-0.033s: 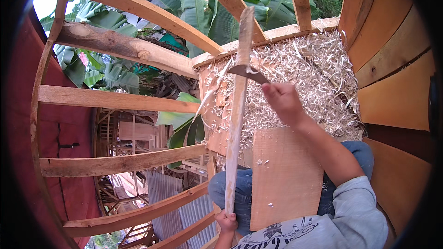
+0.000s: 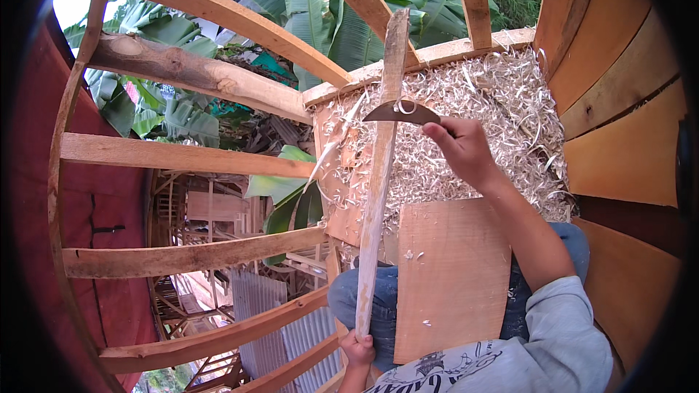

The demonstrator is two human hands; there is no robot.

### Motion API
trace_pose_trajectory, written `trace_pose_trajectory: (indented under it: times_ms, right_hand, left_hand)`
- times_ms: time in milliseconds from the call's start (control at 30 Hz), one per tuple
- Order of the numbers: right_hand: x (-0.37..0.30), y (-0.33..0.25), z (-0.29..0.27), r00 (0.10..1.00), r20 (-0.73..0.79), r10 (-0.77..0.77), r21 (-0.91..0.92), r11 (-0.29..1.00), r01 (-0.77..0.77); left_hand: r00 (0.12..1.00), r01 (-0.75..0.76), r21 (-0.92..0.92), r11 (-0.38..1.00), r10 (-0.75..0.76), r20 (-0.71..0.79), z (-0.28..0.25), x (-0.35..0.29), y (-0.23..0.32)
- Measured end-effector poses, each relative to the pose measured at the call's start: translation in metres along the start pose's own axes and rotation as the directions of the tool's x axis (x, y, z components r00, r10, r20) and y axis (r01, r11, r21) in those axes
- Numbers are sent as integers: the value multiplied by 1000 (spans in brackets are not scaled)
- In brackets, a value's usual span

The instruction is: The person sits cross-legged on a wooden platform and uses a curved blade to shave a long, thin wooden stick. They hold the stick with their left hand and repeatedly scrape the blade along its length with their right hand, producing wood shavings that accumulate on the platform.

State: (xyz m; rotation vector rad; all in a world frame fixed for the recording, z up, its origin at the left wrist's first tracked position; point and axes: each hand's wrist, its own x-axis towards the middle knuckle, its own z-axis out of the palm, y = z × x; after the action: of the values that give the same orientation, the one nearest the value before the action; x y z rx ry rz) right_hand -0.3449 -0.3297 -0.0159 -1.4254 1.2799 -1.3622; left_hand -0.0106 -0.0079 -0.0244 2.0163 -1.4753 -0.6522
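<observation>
Knife (image 2: 416,113) set across wooden strip (image 2: 376,196)

Nearest, the strip's lower end is clasped in the left grip (image 2: 357,349). A flat board (image 2: 453,284) is laid over the denim-clad legs (image 2: 371,304), right of the strip. Farther out, the knife is grasped in the right grip (image 2: 464,151), its curved blade crossing the strip's upper part beside a curled shaving (image 2: 405,106). Beyond, loose shavings (image 2: 502,124) are thickly spread; behind wooden slats (image 2: 189,153), banana leaves (image 2: 309,14) are seen.

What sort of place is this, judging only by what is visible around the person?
Probably an open-sided wooden hut or shelter used for woodworking: spaced wooden slats form one side, large green leaves show through the gaps, and curled wood shavings lie thickly inside.
</observation>
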Motion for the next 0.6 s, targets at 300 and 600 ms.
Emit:
trace_pose_trajectory:
  times_ms: [300,600]
  right_hand:
    - [-22,-18,35,990,142,9,189,981,-36]
    - [-39,-24,49,863,389,-322,-56,927,371]
  left_hand:
    - [1000,25,-29,999,-25,6,-2,0,3]
    - [999,40,-41,998,-40,-4,3,3,18]
